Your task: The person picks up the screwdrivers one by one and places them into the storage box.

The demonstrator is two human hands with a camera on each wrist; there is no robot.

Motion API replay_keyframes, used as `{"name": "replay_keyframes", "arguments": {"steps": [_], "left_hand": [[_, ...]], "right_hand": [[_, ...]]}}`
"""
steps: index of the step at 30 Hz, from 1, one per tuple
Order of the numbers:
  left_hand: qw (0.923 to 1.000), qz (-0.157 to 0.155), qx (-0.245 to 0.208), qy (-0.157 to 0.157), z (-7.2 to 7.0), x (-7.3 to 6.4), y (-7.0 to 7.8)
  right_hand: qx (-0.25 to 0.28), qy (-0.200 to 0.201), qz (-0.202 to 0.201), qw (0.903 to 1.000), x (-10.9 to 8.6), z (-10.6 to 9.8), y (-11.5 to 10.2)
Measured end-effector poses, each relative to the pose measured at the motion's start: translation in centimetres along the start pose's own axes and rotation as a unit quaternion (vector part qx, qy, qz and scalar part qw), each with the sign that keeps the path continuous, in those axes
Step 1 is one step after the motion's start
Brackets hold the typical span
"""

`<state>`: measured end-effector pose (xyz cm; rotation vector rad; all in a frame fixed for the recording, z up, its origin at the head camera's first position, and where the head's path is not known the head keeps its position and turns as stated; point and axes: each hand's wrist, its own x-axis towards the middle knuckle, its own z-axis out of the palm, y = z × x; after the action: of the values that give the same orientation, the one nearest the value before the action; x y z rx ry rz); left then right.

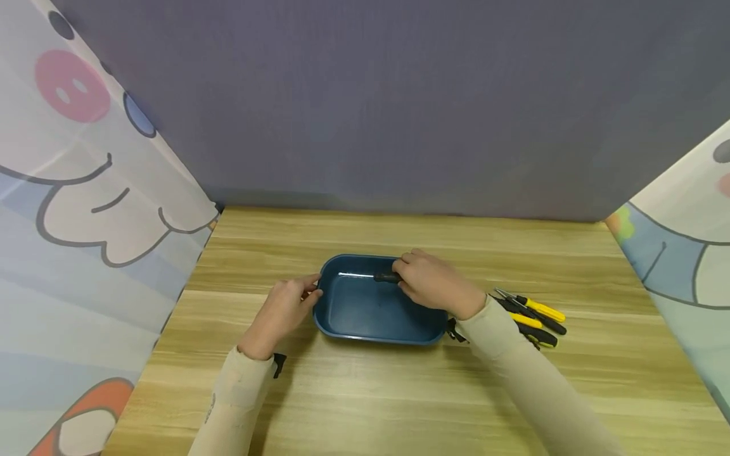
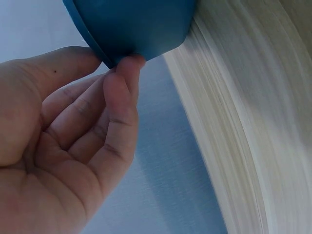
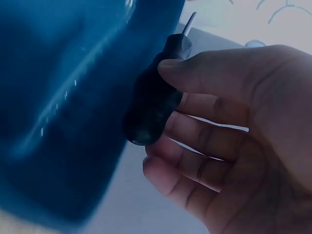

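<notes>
A blue rectangular tray point(image 1: 376, 316) sits mid-table in the head view. My left hand point(image 1: 288, 310) pinches its left rim between thumb and fingers; the left wrist view shows that hand point(image 2: 83, 131) at the edge of the tray point(image 2: 141, 29). Over the tray's upper right part, my right hand point(image 1: 430, 283) grips a screwdriver point(image 1: 388, 277) by its black handle. The metal shaft points left along the tray's far side. In the right wrist view, the thumb and fingers of my right hand point(image 3: 214, 112) hold the dark handle of the screwdriver point(image 3: 153, 97).
Right of the tray lies a pile of tools with yellow and black handles point(image 1: 544, 310), partly behind my right forearm. The wooden table point(image 1: 365, 392) ends at a grey panel point(image 1: 399, 114) at the back. Cartoon-printed curtains point(image 1: 114, 209) hang at both sides.
</notes>
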<state>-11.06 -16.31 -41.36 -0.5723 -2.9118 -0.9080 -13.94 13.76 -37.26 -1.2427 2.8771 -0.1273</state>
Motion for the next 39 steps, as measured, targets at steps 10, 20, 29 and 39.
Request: {"name": "replay_keyframes", "arguments": {"steps": [10,20,29,39], "left_hand": [[1.0,-0.004,0.0,-0.005,-0.3,0.2,0.2],[0.9998,-0.011,-0.002,-0.015,-0.2,0.2,0.3],[0.9999,-0.01,-0.001,-0.012,-0.1,0.1,0.2],[0.9995,-0.019,0.0,-0.023,-0.2,0.2,0.4]], "right_hand": [[0.029,-0.051,0.008,0.9983,2.1,1.2,-0.2],[0.034,-0.072,0.021,0.9966,2.7,2.5,-0.7],[0.004,-0.077,0.04,0.9962,2.7,3.2,-1.2],[-0.003,-0.045,0.042,0.9981,3.0,3.8,-1.2]]}}
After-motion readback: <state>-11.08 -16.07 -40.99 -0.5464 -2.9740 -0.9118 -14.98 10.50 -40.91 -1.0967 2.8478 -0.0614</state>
